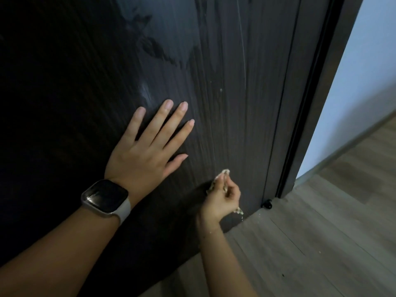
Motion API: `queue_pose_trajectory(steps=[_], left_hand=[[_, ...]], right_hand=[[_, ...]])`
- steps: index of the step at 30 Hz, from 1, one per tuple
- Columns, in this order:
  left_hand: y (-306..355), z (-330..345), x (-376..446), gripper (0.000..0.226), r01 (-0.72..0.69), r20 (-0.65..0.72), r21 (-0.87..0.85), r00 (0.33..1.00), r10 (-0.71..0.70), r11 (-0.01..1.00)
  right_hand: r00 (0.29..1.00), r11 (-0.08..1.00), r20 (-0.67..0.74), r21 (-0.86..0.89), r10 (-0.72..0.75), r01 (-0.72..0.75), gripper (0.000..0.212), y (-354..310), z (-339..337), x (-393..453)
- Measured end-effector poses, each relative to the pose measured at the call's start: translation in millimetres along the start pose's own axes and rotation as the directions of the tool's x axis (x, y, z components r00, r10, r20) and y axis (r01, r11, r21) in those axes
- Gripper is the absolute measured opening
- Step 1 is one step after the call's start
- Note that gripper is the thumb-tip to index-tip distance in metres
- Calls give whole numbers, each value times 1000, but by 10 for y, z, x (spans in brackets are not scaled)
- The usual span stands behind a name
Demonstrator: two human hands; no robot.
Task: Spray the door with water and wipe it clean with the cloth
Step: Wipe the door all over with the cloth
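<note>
Nearest the camera, a smartwatch (105, 198) is worn on the left wrist, and the left hand (143, 151) is laid flat against the door (231, 116) with its fingers straight and spread, apparently bracing the panel. Lower and to the right, the cloth (222, 179) is bunched in the right hand (221, 199), whose fingers are curled round it, and it is held against the door close to the bottom edge, just above the wooden floor (310, 243). The cloth is judged to be light, soft and limp, so it is best gathered into a wad as here, with loose ends kept off the floor. The door is judged stiff and heavy but free to swing, and slippery where wet streaks are seen higher up. No spray bottle is seen. Farther off, a small dark doorstop (267, 204) sits at the bottom of the door frame (308, 103).
</note>
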State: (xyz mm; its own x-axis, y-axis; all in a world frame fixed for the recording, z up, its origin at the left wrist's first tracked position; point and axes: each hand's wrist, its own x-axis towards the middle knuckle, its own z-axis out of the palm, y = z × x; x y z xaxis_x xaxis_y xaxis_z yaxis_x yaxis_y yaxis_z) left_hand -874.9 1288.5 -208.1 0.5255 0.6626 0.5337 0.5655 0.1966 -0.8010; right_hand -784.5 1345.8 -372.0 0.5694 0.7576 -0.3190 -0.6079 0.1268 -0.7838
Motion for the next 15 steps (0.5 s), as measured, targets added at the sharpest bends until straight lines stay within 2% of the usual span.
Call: queue_pose_trajectory(steps=[4,7,8,10,12,13,15], left_hand=[[12,-4,-16,67,-8,0,5,1000,8,1000],[12,-2,-13,68,-2,-2,5,1000,2,1000],[10,-4,-14,68,2,-2,8,1000,-2,1000],[5,-10,-11,68,2,2,10,1000,-2,1000],[4,-21,-4,67,4,-2,11,1000,-4,1000],[3,-27,-5,67,5,-5,12,1000,-5,1000],[4,-26,1,66,9,-4,11,1000,-9,1000]], right_hand=[[987,995,145,88,-62,49,22,-114,68,-270],[991,997,128,78,-30,20,24,18,-24,-126],[997,997,76,75,20,-26,21,88,-71,-43],[975,970,-35,107,221,-217,12,217,-208,138],[889,891,-121,172,442,-420,12,272,-357,301],[859,863,-132,190,495,-468,12,267,-412,358],[849,854,-134,192,511,-484,11,266,-417,408]])
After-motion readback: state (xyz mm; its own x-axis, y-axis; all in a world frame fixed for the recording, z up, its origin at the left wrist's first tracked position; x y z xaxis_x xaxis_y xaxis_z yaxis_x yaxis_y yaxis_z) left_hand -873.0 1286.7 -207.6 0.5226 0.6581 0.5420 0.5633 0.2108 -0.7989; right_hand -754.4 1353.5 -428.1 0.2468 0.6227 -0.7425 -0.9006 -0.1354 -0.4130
